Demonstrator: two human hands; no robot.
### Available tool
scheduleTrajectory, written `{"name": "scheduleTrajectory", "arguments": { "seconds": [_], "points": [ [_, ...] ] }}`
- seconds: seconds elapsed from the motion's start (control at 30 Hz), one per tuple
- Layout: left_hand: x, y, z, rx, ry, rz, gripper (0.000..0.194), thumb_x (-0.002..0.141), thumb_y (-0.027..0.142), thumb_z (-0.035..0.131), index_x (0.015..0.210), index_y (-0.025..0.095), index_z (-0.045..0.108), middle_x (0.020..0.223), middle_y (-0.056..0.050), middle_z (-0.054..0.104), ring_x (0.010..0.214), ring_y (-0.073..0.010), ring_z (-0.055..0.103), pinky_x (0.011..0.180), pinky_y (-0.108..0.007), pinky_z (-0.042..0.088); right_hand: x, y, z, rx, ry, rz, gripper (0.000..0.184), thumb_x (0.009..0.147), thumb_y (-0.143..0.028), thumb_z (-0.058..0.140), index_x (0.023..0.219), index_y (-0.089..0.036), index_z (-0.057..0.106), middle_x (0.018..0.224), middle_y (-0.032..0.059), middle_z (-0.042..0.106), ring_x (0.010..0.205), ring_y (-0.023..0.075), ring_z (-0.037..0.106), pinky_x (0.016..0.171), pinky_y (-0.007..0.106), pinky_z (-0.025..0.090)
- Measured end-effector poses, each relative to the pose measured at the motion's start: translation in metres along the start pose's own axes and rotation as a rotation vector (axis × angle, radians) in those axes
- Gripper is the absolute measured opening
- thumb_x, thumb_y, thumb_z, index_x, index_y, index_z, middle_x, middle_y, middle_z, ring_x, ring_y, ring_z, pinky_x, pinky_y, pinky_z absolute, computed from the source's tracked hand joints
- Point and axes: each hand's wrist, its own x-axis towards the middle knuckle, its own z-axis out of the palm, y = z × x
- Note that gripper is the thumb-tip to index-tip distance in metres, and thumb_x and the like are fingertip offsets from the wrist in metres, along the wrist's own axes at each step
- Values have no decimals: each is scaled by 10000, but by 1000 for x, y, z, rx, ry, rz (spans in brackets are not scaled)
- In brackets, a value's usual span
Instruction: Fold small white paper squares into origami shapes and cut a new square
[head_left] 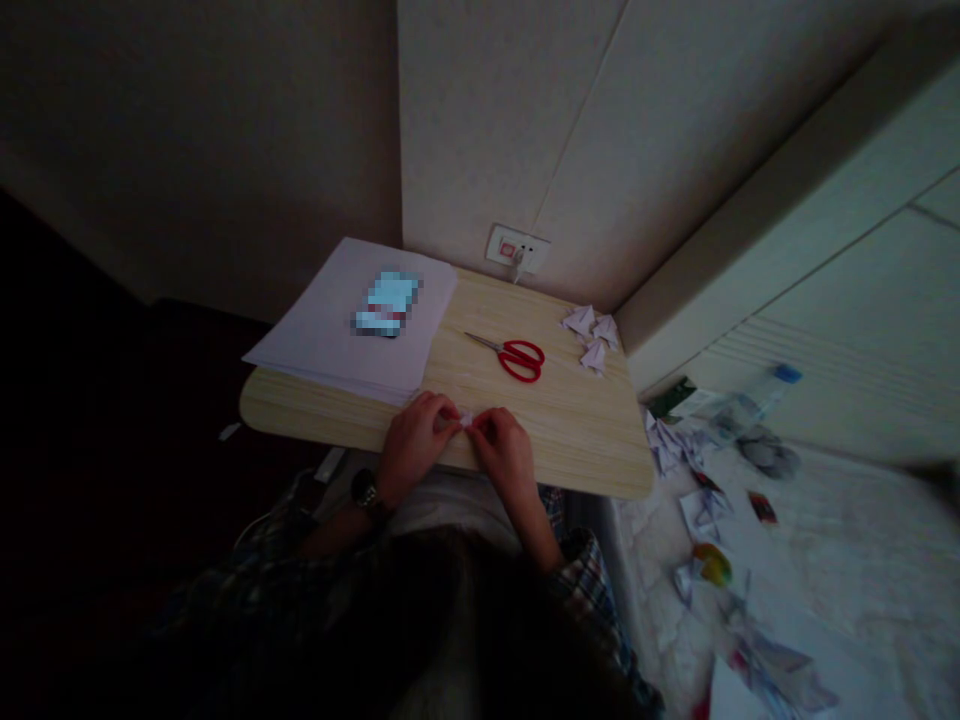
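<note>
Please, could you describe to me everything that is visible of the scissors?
The scissors have two red, plastic-looking loop handles and slim, pointed blades that look like metal and appear closed. They lie flat on the pale wood-look tabletop, tips pointing toward the paper stack without touching it. Neither the left hand nor the right hand touches them.

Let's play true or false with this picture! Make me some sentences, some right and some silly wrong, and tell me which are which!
1. The scissors have red handles. True.
2. The phone lies on bare wood. False: the phone lies on the white paper stack.
3. The left hand and right hand are both at a small white piece. True.
4. The watch is on the right wrist. False: the watch is on the left wrist.
5. Folded papers lie to the right of the scissors. True.
</note>
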Motion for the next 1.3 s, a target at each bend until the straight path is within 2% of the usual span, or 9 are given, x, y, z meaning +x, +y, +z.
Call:
{"name": "scheduleTrajectory", "arguments": {
  "seconds": [0.17,0.33,0.53,0.67,0.87,1.03,1.3],
  "points": [
    [0,-1,0,5,-7,24,75,827,128,687,791,192,668,862,-19,652,692,-167,598,716,-300,498,-1,3,2,-9,19,-19,55,838,-203,617,809,-220,573,773,8,620,699,174,568,664,284,432],
    [0,-2,-1,5,-16,37,63,840,143,663,806,186,692,851,-26,657,686,-164,598,709,-298,506,-4,3,1,-20,-4,-80,75,873,-188,571,815,-219,606,834,34,636,742,180,587,684,283,444],
    [2,-2,0,21,-27,45,73,845,135,648,809,165,705,856,-47,667,724,-180,616,729,-311,508,-7,2,1,-54,-15,-117,113,913,-182,534,926,-202,644,913,63,633,786,196,607,706,290,461],
    [4,-2,0,36,-39,46,70,826,125,658,786,169,696,855,-48,675,725,-184,623,708,-306,506,-8,2,2,-81,-25,-134,163,944,-185,507,897,-209,661,925,66,634,808,201,613,721,290,458],
    [8,-1,-2,47,-50,54,100,800,95,648,758,176,687,821,-39,681,715,-178,626,707,-297,507,-6,3,2,-94,-24,-128,110,926,-190,567,911,-213,674,933,61,646,804,196,622,695,282,453],
    [9,-1,-3,58,-51,69,114,801,107,651,728,190,677,790,-26,676,712,-179,631,704,-295,516,-3,3,1,-94,-30,-127,112,907,-169,598,842,-227,669,891,34,631,759,174,611,673,266,443],
    [4,-6,-3,101,-63,187,103,853,121,629,794,194,671,864,-31,667,782,-183,650,743,-304,532,1,6,1,-83,-34,-137,134,891,-150,620,791,-228,662,837,18,628,742,171,607,671,263,445]
  ]
}}
